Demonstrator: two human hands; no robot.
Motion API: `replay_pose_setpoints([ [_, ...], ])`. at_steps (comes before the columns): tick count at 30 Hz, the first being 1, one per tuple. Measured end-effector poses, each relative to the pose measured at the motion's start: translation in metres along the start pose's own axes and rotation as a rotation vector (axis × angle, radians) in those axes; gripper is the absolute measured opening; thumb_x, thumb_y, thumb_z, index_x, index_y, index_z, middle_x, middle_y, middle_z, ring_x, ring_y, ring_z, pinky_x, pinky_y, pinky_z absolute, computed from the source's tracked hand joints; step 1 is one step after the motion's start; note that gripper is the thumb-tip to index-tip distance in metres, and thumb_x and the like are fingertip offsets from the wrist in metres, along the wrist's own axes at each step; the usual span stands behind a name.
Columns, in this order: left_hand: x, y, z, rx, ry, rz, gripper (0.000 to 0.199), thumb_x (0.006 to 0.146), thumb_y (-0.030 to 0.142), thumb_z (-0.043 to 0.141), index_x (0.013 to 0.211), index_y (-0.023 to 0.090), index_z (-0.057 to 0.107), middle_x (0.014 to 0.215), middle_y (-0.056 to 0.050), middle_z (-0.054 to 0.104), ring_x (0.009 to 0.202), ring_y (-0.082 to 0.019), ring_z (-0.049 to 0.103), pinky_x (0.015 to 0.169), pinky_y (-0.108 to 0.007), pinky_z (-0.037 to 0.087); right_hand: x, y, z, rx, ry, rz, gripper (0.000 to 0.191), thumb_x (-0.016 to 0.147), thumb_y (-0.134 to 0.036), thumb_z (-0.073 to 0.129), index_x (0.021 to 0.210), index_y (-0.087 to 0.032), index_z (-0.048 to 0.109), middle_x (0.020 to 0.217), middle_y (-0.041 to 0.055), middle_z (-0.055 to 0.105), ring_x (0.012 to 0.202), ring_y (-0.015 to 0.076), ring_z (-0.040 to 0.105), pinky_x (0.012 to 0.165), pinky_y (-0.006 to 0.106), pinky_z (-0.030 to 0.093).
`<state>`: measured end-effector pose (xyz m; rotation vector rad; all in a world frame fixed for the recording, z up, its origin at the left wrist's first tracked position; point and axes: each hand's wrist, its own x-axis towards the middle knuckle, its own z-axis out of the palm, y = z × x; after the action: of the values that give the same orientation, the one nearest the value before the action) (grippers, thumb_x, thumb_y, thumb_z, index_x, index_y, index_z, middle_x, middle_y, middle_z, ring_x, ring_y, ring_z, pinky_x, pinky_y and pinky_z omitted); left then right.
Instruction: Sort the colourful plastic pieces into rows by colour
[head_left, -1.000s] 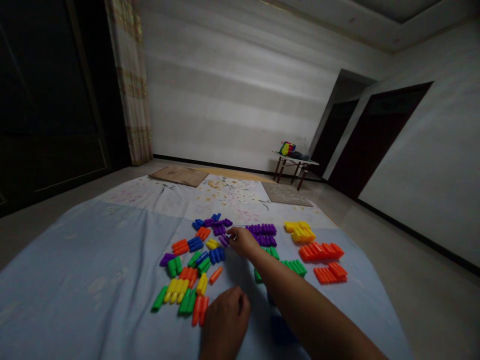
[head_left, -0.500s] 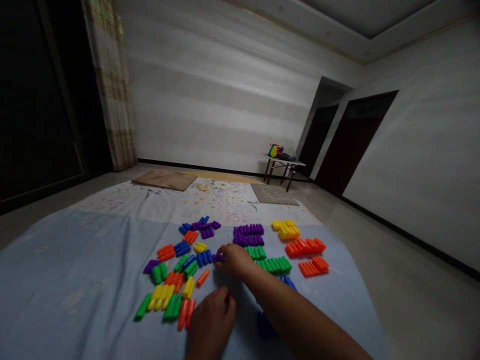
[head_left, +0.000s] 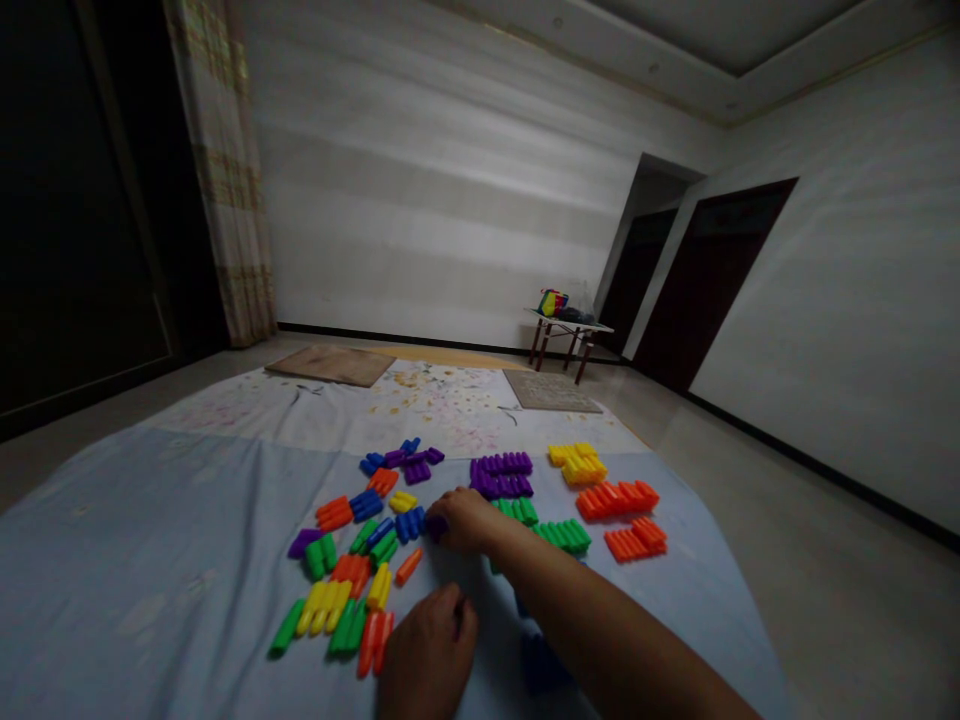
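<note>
My right hand (head_left: 466,520) reaches across the cloth with its fingers closed on a purple bullet-shaped plastic block (head_left: 436,527). Just left of that block lies a blue block group (head_left: 410,524). Nearer to me my left hand (head_left: 431,650) rests with curled fingers; what they hold, if anything, is hidden. Beside it are red-orange blocks (head_left: 375,642), and a single orange block (head_left: 409,566) lies a little above. Yellow blocks (head_left: 325,607) and green blocks (head_left: 347,628) are spread to the left. Rows of purple blocks (head_left: 501,475) and green blocks (head_left: 562,536) stand right of my right hand.
Yellow rows (head_left: 577,463) and orange rows (head_left: 618,500) line the right side. My right forearm partly covers dark blue blocks (head_left: 544,660). A pale blue cloth (head_left: 187,560) covers the surface, with a brown board (head_left: 330,365) and a grey board (head_left: 551,390) at its far edge.
The view has shifted slightly, so the blocks appear a little lower. My right hand stays by the blue group, its fingers still on the purple block. My left hand has barely moved.
</note>
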<state>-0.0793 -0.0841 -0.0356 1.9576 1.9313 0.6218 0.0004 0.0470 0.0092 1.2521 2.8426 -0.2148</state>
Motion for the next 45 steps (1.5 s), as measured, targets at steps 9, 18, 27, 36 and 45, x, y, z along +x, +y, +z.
replay_pose_setpoints([
  [9,0.001,0.000,0.000,-0.015,-0.017,-0.006,0.027,0.085,0.028,0.033,0.070,0.022,0.054,0.075,0.000,0.065,0.071,-0.011,0.059,0.059,-0.024,0.029,-0.011,0.088,-0.030,0.130,0.253,0.269,0.049,0.070,-0.014,0.057,0.118,-0.020,0.056,0.116,0.0066,0.060,0.107,0.0178,0.053,0.091,0.025,0.038],
  [18,0.002,0.004,-0.002,0.028,-0.049,-0.046,0.026,0.085,0.027,0.035,0.068,0.021,0.054,0.072,0.000,0.064,0.071,-0.011,0.058,0.058,-0.023,0.030,-0.017,0.165,-0.026,0.142,0.223,0.521,0.051,0.065,-0.008,0.057,0.115,-0.021,0.059,0.111,0.0046,0.064,0.093,0.0166,0.060,0.082,0.025,0.043],
  [27,0.003,0.004,0.000,0.038,-0.060,-0.054,0.026,0.086,0.026,0.035,0.069,0.021,0.054,0.075,0.000,0.065,0.073,-0.011,0.058,0.058,-0.023,0.029,-0.012,0.168,-0.018,0.204,0.241,0.507,0.055,0.059,-0.002,0.057,0.111,-0.019,0.061,0.108,0.0051,0.064,0.090,0.0163,0.061,0.081,0.025,0.045],
  [36,0.000,0.001,-0.002,-0.024,-0.009,-0.015,0.026,0.085,0.028,0.035,0.067,0.022,0.053,0.071,0.001,0.064,0.067,-0.011,0.058,0.058,-0.023,0.029,-0.068,0.127,-0.021,0.289,0.569,0.431,0.036,0.076,-0.014,0.044,0.108,-0.017,0.061,0.102,0.0059,0.063,0.083,0.0131,0.060,0.077,0.026,0.047],
  [45,-0.001,0.000,0.004,-0.003,0.054,0.016,0.025,0.083,0.029,0.036,0.066,0.021,0.052,0.068,0.001,0.062,0.063,-0.010,0.054,0.057,-0.024,0.025,-0.152,0.091,0.029,0.804,1.002,0.498,0.028,0.076,-0.034,0.050,0.091,-0.017,0.065,0.083,0.0064,0.068,0.072,0.0188,0.062,0.064,0.031,0.049],
])
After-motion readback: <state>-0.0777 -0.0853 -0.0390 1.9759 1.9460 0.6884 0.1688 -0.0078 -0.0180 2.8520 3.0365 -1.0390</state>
